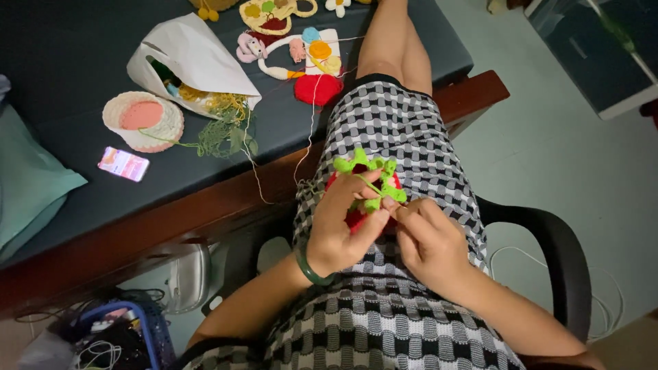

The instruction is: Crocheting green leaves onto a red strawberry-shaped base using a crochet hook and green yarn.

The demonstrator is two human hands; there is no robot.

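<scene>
A small crocheted piece (373, 185), red with a bright green leafy top, sits above my lap. My left hand (340, 226) grips it from the left, with a strand of green yarn running over the index finger. My right hand (430, 240) is closed at the piece's right edge, fingertips pinched against the green part; whether it holds a hook I cannot tell. A green bangle (310, 270) circles my left wrist. A thin yarn strand (310, 130) runs from the piece up to the bed.
On the dark bed (68, 62) lie a white paper bag (192, 58), tangled green yarn (226, 130), a round cream-and-pink crochet basket (142, 120), a phone (123, 164), and several colourful crocheted pieces (301, 48). A black chair arm (562, 253) curves at right. A blue basket (130, 336) stands below left.
</scene>
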